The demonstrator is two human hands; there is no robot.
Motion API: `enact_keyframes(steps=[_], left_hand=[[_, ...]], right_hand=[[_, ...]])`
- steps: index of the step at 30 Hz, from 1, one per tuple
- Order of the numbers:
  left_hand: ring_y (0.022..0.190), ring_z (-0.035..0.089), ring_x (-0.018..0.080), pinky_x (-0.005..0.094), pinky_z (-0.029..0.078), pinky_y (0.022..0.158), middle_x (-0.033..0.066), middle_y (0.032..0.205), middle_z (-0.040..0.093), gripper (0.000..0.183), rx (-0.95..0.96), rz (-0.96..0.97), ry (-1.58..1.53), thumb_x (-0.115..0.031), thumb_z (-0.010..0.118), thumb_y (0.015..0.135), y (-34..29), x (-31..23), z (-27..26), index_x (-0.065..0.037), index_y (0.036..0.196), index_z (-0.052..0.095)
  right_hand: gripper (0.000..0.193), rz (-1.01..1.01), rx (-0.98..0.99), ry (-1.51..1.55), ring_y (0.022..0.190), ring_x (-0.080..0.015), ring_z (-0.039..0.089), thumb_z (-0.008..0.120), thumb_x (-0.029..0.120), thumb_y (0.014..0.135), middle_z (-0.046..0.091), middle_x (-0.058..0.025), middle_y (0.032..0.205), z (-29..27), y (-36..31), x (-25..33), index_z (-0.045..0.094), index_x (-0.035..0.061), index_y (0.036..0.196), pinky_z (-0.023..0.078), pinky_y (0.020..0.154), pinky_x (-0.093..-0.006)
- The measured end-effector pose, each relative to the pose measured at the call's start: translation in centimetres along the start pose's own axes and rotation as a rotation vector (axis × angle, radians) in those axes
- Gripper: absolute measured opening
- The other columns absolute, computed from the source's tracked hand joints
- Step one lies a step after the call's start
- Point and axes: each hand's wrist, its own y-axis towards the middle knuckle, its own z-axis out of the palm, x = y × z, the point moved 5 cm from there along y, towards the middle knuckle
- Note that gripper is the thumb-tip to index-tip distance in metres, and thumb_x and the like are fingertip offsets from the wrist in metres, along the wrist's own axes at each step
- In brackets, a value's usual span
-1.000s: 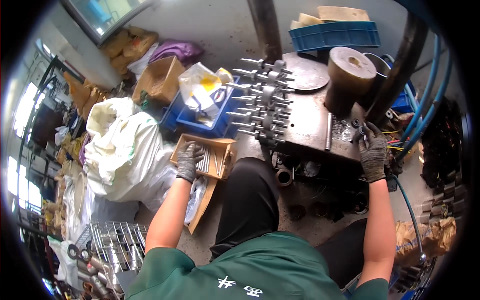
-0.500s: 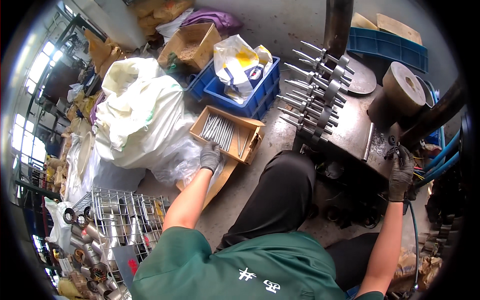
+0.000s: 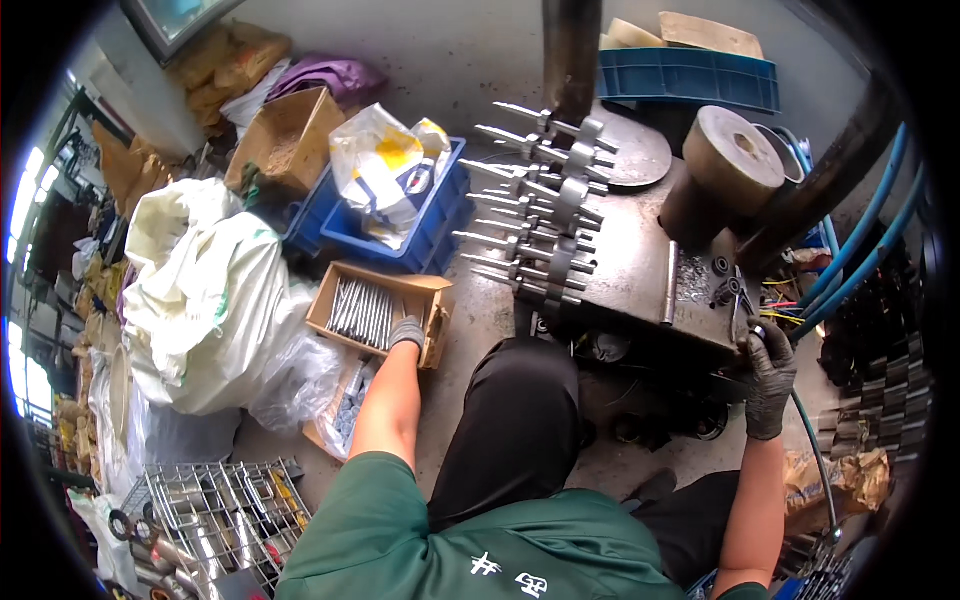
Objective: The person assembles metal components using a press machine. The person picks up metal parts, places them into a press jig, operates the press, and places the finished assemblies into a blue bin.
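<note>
Left hand, grip indiscernible, over the cardboard box, metal rods leftward; right hand, fingers curled, contents unclear, beside the counter.

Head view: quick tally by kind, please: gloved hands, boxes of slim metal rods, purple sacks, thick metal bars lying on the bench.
Gloved hands: 2, left hand and right hand
Box of slim metal rods: 1
Purple sack: 1
Thick metal bar: 1
Total: 5

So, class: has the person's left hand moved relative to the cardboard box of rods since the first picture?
Yes: against the cardboard box, the left hand has moved right, from the box's left side to near its right end.
</note>
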Motion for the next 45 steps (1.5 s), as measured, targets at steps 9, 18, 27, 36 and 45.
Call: enact_keyframes(steps=[9, 18, 27, 36, 45], left_hand=[[0.072, 0.068, 0.0306, 0.0452, 0.055, 0.069, 0.0150, 0.079, 0.071, 0.032, -0.559, -0.012, -0.820, -0.025, 0.075, 0.084, -1.6, 8.0, -4.7, 0.000, 0.103, 0.068], [0.095, 0.069, 0.0228, 0.0375, 0.059, 0.086, 0.0075, 0.110, 0.069, 0.037, -0.074, 0.713, -2.097, -0.023, 0.063, 0.103, -23.9, -6.6, -23.8, -0.012, 0.138, 0.056], [0.097, 0.070, 0.0209, 0.0352, 0.058, 0.087, 0.0112, 0.106, 0.069, 0.042, 1.001, 1.178, -1.287, -0.026, 0.061, 0.108, -46.8, -32.4, -20.3, -0.007, 0.144, 0.049], [0.119, 0.061, 0.0193, 0.0354, 0.049, 0.107, 0.0126, 0.127, 0.066, 0.044, 0.926, 1.199, -0.897, -0.019, 0.066, 0.105, -46.4, -37.0, -10.7, -0.001, 0.143, 0.053], [0.106, 0.066, 0.0215, 0.0374, 0.054, 0.096, 0.0166, 0.113, 0.072, 0.039, 0.931, 1.111, -0.722, -0.024, 0.066, 0.104, -45.1, -37.5, -8.6, 0.002, 0.133, 0.062]], right_hand=[[0.027, 0.052, 0.043, 0.334, 0.093, -0.0157, 0.074, 0.067, 0.002, 0.101, 0.073, -0.0057, 0.107, 1.9, 0.1, 1.0, 0.068, 0.0036, 0.128, 0.064, 0.080, -0.0307], [0.043, 0.235, 0.034, 0.626, 0.102, -0.0269, 0.074, 0.054, 0.001, 0.098, 0.068, -0.0180, 0.131, -0.2, -1.5, -0.3, 0.054, 0.0019, 0.141, 0.064, 0.087, -0.0396], [0.037, 0.353, 0.123, 0.604, 0.110, -0.0280, 0.072, 0.055, 0.001, 0.098, 0.067, -0.0159, 0.126, 2.3, -2.7, 2.3, 0.055, -0.0016, 0.135, 0.063, 0.092, -0.0386], [0.036, 0.367, 0.038, 0.663, 0.106, -0.0306, 0.073, 0.058, 0.000, 0.100, 0.069, -0.0179, 0.122, 0.0, -3.7, -0.5, 0.056, -0.0013, 0.135, 0.064, 0.090, -0.0415], [0.025, 0.089, 0.132, 0.364, 0.113, -0.0189, 0.069, 0.061, -0.001, 0.093, 0.070, -0.0127, 0.130, -0.7, -2.9, -0.1, 0.071, -0.0022, 0.116, 0.053, 0.104, -0.0324]])
